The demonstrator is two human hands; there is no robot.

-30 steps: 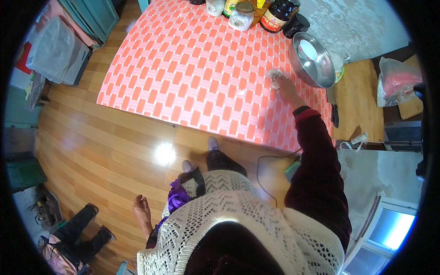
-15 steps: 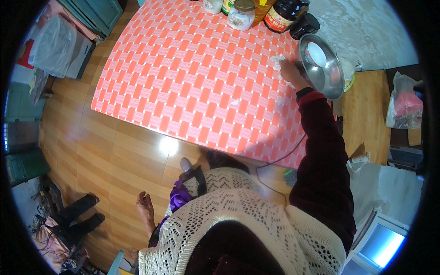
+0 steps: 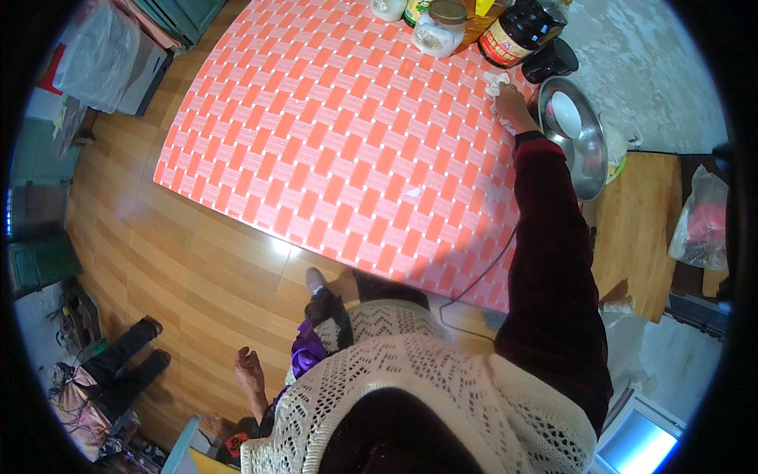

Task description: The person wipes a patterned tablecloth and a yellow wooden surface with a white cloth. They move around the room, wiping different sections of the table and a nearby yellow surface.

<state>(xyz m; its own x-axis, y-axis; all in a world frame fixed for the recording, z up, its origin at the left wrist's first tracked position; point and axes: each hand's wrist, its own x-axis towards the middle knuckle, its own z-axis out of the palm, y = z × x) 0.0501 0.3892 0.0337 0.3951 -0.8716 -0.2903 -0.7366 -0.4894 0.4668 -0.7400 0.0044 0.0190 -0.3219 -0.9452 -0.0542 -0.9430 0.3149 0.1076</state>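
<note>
My right hand [image 3: 513, 104] reaches across the table [image 3: 332, 126], which has a red and white woven-pattern cover. It presses a crumpled white cloth [image 3: 497, 85] onto the cover near the far right edge, just left of a steel bowl [image 3: 580, 146]. My left hand [image 3: 251, 371] hangs low beside my body over the wooden floor, fingers loosely curled, holding nothing. A small white scrap [image 3: 412, 192] lies on the cover nearer to me.
A glass jar [image 3: 438, 28], a dark sauce bottle [image 3: 521, 33] and a black cup [image 3: 550, 60] stand at the table's far edge. A wooden side surface [image 3: 636, 229] and a plastic bag [image 3: 699, 221] are on the right. Bags and boxes [image 3: 103, 55] sit at the far left.
My right hand with the cloth has slid farther away along the table's right edge, toward the bottles. My left hand stays hanging at my side.
</note>
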